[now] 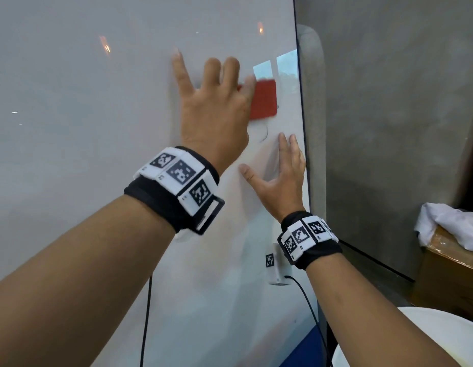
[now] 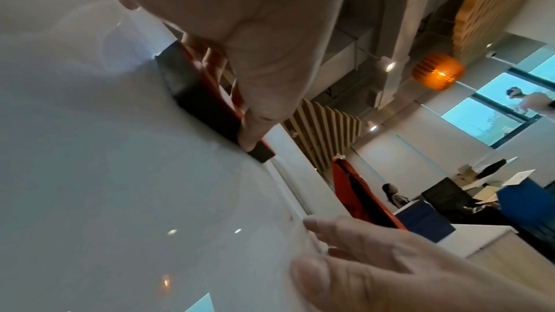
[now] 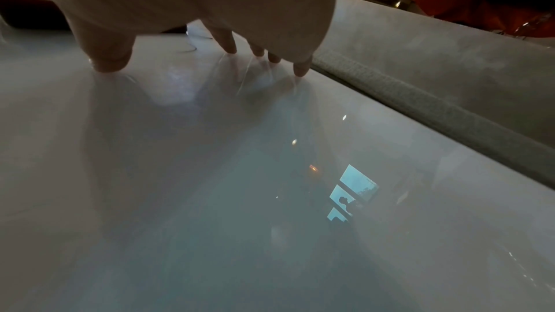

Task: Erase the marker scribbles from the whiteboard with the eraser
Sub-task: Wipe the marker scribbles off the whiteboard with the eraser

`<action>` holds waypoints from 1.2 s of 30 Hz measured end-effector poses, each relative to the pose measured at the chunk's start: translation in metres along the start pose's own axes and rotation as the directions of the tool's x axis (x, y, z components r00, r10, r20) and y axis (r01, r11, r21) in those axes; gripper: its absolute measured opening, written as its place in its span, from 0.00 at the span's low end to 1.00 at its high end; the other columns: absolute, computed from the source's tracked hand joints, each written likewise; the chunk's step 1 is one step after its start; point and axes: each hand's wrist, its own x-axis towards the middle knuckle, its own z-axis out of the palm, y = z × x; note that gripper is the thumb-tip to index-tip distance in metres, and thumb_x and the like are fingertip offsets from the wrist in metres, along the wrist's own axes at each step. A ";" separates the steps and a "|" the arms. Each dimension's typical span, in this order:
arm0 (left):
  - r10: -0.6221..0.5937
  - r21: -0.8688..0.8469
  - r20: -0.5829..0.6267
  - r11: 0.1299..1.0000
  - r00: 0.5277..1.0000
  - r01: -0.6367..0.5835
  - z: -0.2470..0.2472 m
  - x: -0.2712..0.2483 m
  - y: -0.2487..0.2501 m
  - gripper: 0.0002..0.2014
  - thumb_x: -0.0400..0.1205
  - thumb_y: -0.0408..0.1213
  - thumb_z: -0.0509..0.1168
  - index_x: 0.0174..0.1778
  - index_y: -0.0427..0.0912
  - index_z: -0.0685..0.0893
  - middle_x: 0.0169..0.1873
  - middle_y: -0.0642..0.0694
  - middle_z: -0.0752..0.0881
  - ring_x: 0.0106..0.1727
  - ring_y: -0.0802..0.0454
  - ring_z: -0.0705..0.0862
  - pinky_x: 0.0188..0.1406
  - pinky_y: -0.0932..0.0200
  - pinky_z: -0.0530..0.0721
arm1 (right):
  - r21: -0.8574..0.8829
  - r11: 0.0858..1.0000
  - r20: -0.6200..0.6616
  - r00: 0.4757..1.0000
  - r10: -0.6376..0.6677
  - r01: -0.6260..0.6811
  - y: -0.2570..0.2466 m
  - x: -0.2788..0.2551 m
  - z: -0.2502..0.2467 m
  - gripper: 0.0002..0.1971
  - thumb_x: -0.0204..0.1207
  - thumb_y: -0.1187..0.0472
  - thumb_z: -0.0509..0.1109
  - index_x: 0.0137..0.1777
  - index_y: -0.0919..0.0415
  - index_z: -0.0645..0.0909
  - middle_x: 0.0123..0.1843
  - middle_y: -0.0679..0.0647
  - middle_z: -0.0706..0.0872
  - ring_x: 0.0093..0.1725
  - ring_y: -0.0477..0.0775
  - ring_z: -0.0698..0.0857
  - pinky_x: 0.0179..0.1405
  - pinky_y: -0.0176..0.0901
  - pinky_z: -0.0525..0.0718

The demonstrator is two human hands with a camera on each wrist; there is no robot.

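Note:
The whiteboard (image 1: pixel 71 102) stands upright in front of me. My left hand (image 1: pixel 219 102) grips the red eraser (image 1: pixel 264 99) and holds it against the board near its right edge. In the left wrist view the eraser (image 2: pixel 204 101) lies with its black felt on the board, my thumb at its lower end. A thin dark scribble (image 1: pixel 264 136) curves just below the eraser, also seen as a scribble (image 3: pixel 192 49) in the right wrist view. Below it my right hand (image 1: pixel 283 165) lies flat on the board with its fingers (image 3: pixel 231 46) straight, holding nothing.
The board's dark right edge (image 1: pixel 303 128) meets a grey wall (image 1: pixel 389 102). A white tagged device (image 1: pixel 275 266) with a black cable sits low on the board. A wooden box (image 1: pixel 447 274) with crumpled white cloth (image 1: pixel 447 223) stands at the right.

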 end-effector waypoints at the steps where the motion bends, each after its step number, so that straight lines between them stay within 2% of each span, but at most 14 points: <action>1: -0.049 0.004 -0.013 0.999 0.999 0.049 0.000 0.004 -0.001 0.30 0.73 0.47 0.74 0.73 0.48 0.78 0.62 0.39 0.77 0.65 0.34 0.75 0.74 0.17 0.60 | 0.002 1.000 0.008 1.000 0.007 -0.007 0.000 0.000 0.000 0.53 0.68 0.29 0.72 0.88 0.48 0.52 0.89 0.52 0.48 0.87 0.55 0.46 0.86 0.60 0.51; 3: -0.102 0.004 -0.040 0.995 0.994 0.103 0.003 0.011 -0.004 0.33 0.75 0.49 0.73 0.76 0.48 0.75 0.63 0.37 0.77 0.65 0.34 0.76 0.74 0.18 0.61 | 0.008 1.000 0.012 1.000 0.009 -0.009 0.001 0.000 0.001 0.53 0.68 0.28 0.72 0.88 0.48 0.52 0.89 0.51 0.48 0.87 0.55 0.46 0.86 0.60 0.51; 5: -0.086 -0.007 -0.052 0.996 0.995 0.086 0.007 0.011 -0.003 0.33 0.75 0.48 0.73 0.77 0.47 0.75 0.63 0.37 0.77 0.65 0.34 0.76 0.75 0.19 0.62 | 0.010 1.000 -0.001 1.000 -0.001 0.001 0.002 0.000 0.002 0.55 0.66 0.25 0.69 0.88 0.48 0.52 0.89 0.51 0.49 0.87 0.55 0.47 0.86 0.60 0.52; 10: 0.127 0.034 -0.014 0.991 0.992 -0.126 0.011 -0.006 0.014 0.28 0.75 0.47 0.70 0.72 0.47 0.79 0.60 0.42 0.78 0.63 0.38 0.76 0.75 0.19 0.62 | 0.038 0.999 -0.016 1.000 0.003 -0.003 0.000 0.000 0.003 0.56 0.61 0.21 0.62 0.87 0.49 0.55 0.89 0.51 0.50 0.87 0.54 0.48 0.86 0.57 0.52; 15: -0.033 0.009 -0.070 0.999 0.997 0.033 0.016 0.010 0.013 0.33 0.74 0.47 0.74 0.76 0.47 0.76 0.61 0.40 0.77 0.63 0.36 0.76 0.74 0.19 0.62 | 0.027 1.000 0.000 1.000 0.004 -0.004 0.003 0.001 0.001 0.53 0.67 0.27 0.71 0.87 0.48 0.53 0.89 0.51 0.49 0.87 0.55 0.47 0.85 0.62 0.55; 18: -0.075 0.021 -0.074 0.997 0.994 0.076 0.020 0.015 0.016 0.35 0.73 0.47 0.75 0.77 0.47 0.75 0.62 0.40 0.77 0.63 0.36 0.76 0.74 0.20 0.63 | 0.020 1.000 0.004 1.000 -0.004 0.004 0.003 0.000 0.001 0.52 0.69 0.29 0.72 0.87 0.47 0.52 0.89 0.51 0.49 0.87 0.56 0.47 0.85 0.62 0.54; 20: -0.027 0.023 -0.066 0.999 0.997 0.029 0.020 0.014 0.020 0.33 0.75 0.45 0.73 0.77 0.45 0.74 0.63 0.40 0.77 0.64 0.36 0.77 0.74 0.21 0.63 | 0.024 1.000 0.007 1.000 -0.006 0.005 0.004 0.000 0.001 0.53 0.68 0.27 0.70 0.87 0.48 0.53 0.89 0.52 0.49 0.87 0.55 0.47 0.85 0.59 0.52; 24: 0.227 0.052 -0.028 0.973 0.973 -0.226 0.020 0.003 0.031 0.21 0.81 0.46 0.62 0.70 0.45 0.80 0.62 0.43 0.80 0.64 0.39 0.79 0.74 0.25 0.68 | 0.029 0.997 -0.029 0.998 -0.064 0.065 0.007 -0.001 0.004 0.55 0.66 0.25 0.65 0.87 0.55 0.55 0.88 0.56 0.54 0.87 0.56 0.51 0.85 0.54 0.52; 26: 0.242 0.043 -0.009 0.969 0.970 -0.241 0.019 0.007 0.030 0.21 0.81 0.47 0.63 0.70 0.45 0.80 0.63 0.43 0.78 0.65 0.39 0.77 0.75 0.23 0.65 | 0.041 0.998 -0.016 0.998 -0.056 0.057 0.008 -0.002 0.003 0.56 0.65 0.24 0.64 0.87 0.55 0.54 0.89 0.54 0.53 0.87 0.54 0.50 0.85 0.52 0.51; 28: 0.185 0.011 -0.005 0.983 0.983 -0.185 0.017 0.015 0.025 0.25 0.78 0.48 0.69 0.71 0.45 0.79 0.63 0.42 0.77 0.66 0.38 0.76 0.75 0.22 0.62 | 0.041 0.999 0.007 0.999 -0.033 0.032 0.009 -0.002 0.001 0.57 0.64 0.22 0.64 0.87 0.55 0.54 0.89 0.52 0.51 0.87 0.51 0.48 0.85 0.49 0.49; 30: 0.116 0.000 -0.007 0.993 0.993 -0.116 0.014 0.022 0.019 0.31 0.75 0.48 0.73 0.73 0.44 0.77 0.64 0.42 0.76 0.66 0.37 0.76 0.75 0.23 0.62 | 0.057 0.998 0.008 1.000 -0.018 0.018 0.010 -0.002 0.001 0.58 0.64 0.23 0.67 0.87 0.56 0.53 0.89 0.51 0.51 0.87 0.49 0.49 0.86 0.49 0.51; 32: 0.108 -0.017 0.013 0.994 0.994 -0.108 0.011 0.021 0.019 0.30 0.74 0.46 0.73 0.73 0.44 0.78 0.65 0.41 0.76 0.67 0.36 0.75 0.75 0.24 0.62 | 0.103 0.995 -0.002 1.000 0.013 -0.013 0.012 -0.002 -0.001 0.59 0.64 0.27 0.73 0.87 0.58 0.52 0.88 0.51 0.53 0.87 0.47 0.50 0.87 0.52 0.54; 34: 0.206 -0.028 0.065 0.978 0.976 -0.205 0.007 0.012 0.023 0.24 0.74 0.42 0.68 0.68 0.44 0.80 0.63 0.41 0.77 0.68 0.36 0.74 0.76 0.23 0.62 | 0.151 0.988 -0.019 0.999 0.044 -0.041 0.013 -0.002 -0.004 0.59 0.65 0.33 0.78 0.88 0.59 0.52 0.88 0.52 0.54 0.87 0.47 0.52 0.86 0.52 0.56; 36: 0.343 -0.045 0.128 0.939 0.931 -0.340 0.005 0.000 0.025 0.19 0.75 0.39 0.65 0.63 0.45 0.83 0.61 0.43 0.77 0.66 0.37 0.74 0.76 0.21 0.60 | 0.175 0.983 -0.023 0.998 0.058 -0.053 0.012 -0.001 -0.008 0.59 0.65 0.38 0.81 0.88 0.59 0.51 0.88 0.52 0.55 0.86 0.48 0.53 0.85 0.49 0.58</action>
